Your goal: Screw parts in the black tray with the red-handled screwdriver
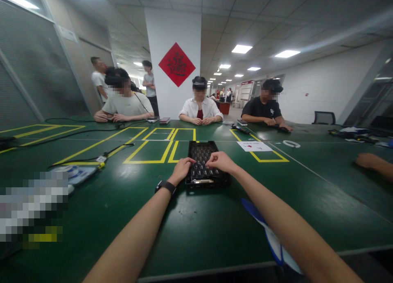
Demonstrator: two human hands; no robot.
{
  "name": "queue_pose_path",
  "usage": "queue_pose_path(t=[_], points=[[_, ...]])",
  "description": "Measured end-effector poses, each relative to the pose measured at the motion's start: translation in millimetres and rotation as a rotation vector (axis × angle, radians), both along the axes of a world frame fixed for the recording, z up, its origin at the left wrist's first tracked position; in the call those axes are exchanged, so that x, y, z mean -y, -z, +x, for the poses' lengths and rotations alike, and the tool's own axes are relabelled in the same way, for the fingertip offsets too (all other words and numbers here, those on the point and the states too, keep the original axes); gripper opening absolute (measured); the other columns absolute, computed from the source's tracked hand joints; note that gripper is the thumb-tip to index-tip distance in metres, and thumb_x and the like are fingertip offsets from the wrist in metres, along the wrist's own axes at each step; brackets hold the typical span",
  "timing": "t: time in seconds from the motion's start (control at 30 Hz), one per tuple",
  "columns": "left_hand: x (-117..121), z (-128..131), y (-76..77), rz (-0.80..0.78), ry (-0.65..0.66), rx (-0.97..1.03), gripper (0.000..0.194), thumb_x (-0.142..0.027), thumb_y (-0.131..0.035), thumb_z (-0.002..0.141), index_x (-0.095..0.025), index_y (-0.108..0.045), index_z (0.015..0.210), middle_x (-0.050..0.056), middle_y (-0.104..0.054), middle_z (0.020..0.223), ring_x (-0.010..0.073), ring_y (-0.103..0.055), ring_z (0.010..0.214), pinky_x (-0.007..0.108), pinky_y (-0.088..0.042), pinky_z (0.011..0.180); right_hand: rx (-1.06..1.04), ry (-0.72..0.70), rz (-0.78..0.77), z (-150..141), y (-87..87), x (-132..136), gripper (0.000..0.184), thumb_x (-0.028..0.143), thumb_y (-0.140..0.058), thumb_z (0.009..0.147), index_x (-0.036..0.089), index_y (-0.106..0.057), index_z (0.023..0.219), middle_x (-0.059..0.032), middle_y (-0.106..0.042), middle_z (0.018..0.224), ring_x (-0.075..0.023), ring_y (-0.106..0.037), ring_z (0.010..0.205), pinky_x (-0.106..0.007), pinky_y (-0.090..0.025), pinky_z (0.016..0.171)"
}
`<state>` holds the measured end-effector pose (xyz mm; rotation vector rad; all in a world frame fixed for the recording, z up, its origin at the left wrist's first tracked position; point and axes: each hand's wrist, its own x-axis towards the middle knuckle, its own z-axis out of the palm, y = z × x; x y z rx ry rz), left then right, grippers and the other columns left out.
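The right hand [222, 162] has its thumb and forefinger drawn together over the inside of a black case [208, 186], perhaps because its small compartments leave room only for fingertips; whether anything is pinched there I cannot tell. The left hand [181, 169], a dark watch [166, 187] on its wrist, lies at the left edge with its forefinger reaching over the rim, a pose that would suit steadying the case, though I cannot tell whether it grips. The case lies on the green counter [190, 234] straight ahead, within easy reach of both hands, and a pale metallic bar [201, 181] sits along its near end. The right hand hides part of the compartments. A blue-and-white fan [278, 244] lies partly under the view of the right forearm [282, 221], apart from the case. Beyond the case to the right is a white sheet [253, 146], near yellow tape [272, 160], and further right a white cord ring [291, 144]. To the left are a flat packet [78, 173] and a black cable [118, 148], both well clear of the hands. Three people sit across the counter, and another person's hand [368, 160] rests at the far right.
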<state>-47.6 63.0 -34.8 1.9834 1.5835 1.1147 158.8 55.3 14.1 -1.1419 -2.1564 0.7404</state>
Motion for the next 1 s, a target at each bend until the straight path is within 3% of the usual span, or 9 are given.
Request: queue_pose_path(t=[0.1, 0.2, 0.4, 0.7, 1.0], points=[[0, 0, 0.5, 0.006, 0.014, -0.005, 0.037, -0.016, -0.033, 0.071, -0.018, -0.066, 0.086, 0.003, -0.064, 0.095, 0.0178, -0.053, 0.093, 0.03, -0.04, 0.084, -0.101, -0.171, -0.166, 4, -0.7, 8, 0.026, 0.031, -0.068, 0.06, 0.01, -0.063, 0.074, -0.0056, -0.066, 0.067, -0.0116, -0.059, 0.06, -0.023, -0.046, 0.059], [-1, -1, 1.2, 0.026, 0.026, -0.011, 0.036, -0.016, -0.033, 0.071, -0.018, -0.066, 0.084, 0.003, -0.064, 0.095, 0.0174, -0.053, 0.094, 0.029, -0.039, 0.085, -0.061, -0.211, -0.168, 8, 0.4, 12, 0.033, 0.035, -0.072, 0.053, 0.01, -0.066, 0.073, -0.0047, -0.066, 0.066, -0.0118, -0.058, 0.061, -0.022, -0.045, 0.059], [-1, -1, 1.9, 0.035, 0.031, -0.019, 0.035, -0.016, -0.033, 0.072, -0.017, -0.066, 0.084, 0.004, -0.064, 0.094, 0.0175, -0.054, 0.092, 0.029, -0.04, 0.084, -0.011, -0.282, -0.218, 15, -1.8, 11, 0.035, 0.036, -0.067, 0.06, 0.01, -0.068, 0.083, -0.0058, -0.067, 0.073, -0.0116, -0.058, 0.063, -0.023, -0.045, 0.061], [4, 1, -1.9, 0.025, 0.019, -0.011, 0.034, -0.017, -0.034, 0.072, -0.017, -0.065, 0.083, 0.004, -0.064, 0.093, 0.0173, -0.055, 0.091, 0.028, -0.041, 0.083, 0.077, -0.363, -0.143, 16, -3.6, 11, 0.028, 0.032, -0.064, 0.066, 0.012, -0.068, 0.084, -0.0062, -0.068, 0.083, -0.0142, -0.061, 0.076, -0.025, -0.045, 0.074], [5, 1, -1.0, 0.056, 0.014, 0.003, 0.033, -0.017, -0.034, 0.071, -0.016, -0.066, 0.081, 0.004, -0.064, 0.093, 0.0179, -0.054, 0.091, 0.029, -0.041, 0.084, 0.158, -0.358, -0.098, 14, -5.1, 13, 0.025, 0.031, -0.06, 0.07, 0.012, -0.067, 0.084, -0.0057, -0.067, 0.083, -0.0143, -0.06, 0.078, -0.025, -0.044, 0.075]])
